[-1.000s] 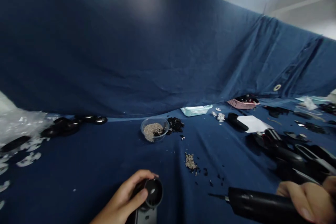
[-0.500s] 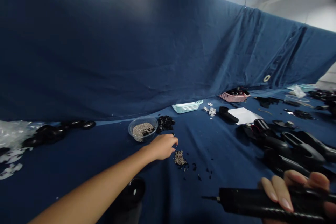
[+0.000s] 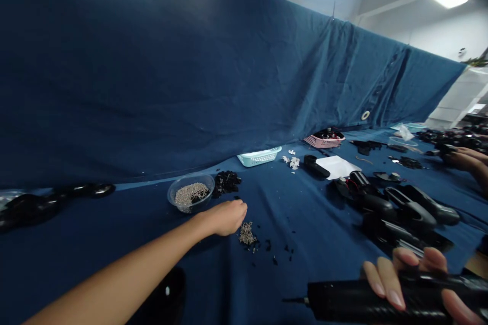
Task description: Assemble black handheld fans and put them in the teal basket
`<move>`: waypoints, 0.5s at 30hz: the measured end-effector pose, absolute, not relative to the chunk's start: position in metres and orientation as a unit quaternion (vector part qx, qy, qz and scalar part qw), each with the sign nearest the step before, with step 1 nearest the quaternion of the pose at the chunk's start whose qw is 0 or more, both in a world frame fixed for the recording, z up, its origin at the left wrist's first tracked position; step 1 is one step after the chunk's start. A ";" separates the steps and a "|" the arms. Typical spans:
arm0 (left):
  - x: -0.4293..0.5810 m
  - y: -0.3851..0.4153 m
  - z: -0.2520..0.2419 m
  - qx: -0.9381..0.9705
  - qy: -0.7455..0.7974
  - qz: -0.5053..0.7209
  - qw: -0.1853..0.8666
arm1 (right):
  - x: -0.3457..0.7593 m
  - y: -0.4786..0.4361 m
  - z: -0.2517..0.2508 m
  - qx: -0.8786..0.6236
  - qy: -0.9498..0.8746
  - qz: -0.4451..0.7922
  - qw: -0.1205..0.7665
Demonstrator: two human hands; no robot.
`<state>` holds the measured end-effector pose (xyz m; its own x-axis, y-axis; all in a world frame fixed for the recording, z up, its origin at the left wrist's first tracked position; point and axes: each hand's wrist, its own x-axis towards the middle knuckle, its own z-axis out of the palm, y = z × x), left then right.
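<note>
My left hand (image 3: 229,217) is closed in a pinch, just beyond a small heap of screws (image 3: 247,233) on the blue cloth. Whatever its fingertips hold, if anything, is hidden. Small black pieces (image 3: 275,260) lie scattered beside the heap. Behind my wrist stands a clear round bowl (image 3: 173,202) with many screws and some black bits inside, and a pile of small black parts (image 3: 227,183) lies to its right. My right hand (image 3: 404,277) wraps round a black electric screwdriver (image 3: 343,300), held level with its thin bit pointing left.
A mint basket (image 3: 260,158) and a pink basket (image 3: 324,141) stand along the hanging blue cloth (image 3: 229,86). Black housings (image 3: 409,208) and white paper (image 3: 337,166) lie to the right. Another person's hand (image 3: 463,158) shows at the far right. A black object (image 3: 168,299) sits near my left forearm.
My view has turned right, so the scene sits further left in it. The left hand's fingers have drawn closer together near the screw heap. Another person's hand has come into view.
</note>
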<state>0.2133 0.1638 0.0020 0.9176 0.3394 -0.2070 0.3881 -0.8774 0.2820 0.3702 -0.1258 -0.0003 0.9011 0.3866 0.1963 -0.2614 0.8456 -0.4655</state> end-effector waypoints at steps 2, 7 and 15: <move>0.210 0.165 0.000 0.961 0.201 -0.047 0.182 | 0.368 -0.125 -0.001 -0.216 -0.138 0.185 0.949; 0.204 0.170 -0.007 0.940 0.223 -0.007 0.260 | 0.364 -0.124 0.002 -0.219 -0.147 0.198 0.944; 0.197 0.168 -0.002 0.876 0.247 0.035 0.414 | 0.356 -0.125 0.004 -0.266 -0.167 0.169 0.934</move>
<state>0.1966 0.1680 -0.0018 0.8753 0.4620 -0.1427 0.4036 -0.5356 0.7418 0.3563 -0.1248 0.0040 0.8872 0.4047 0.2215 -0.2277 0.8018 -0.5526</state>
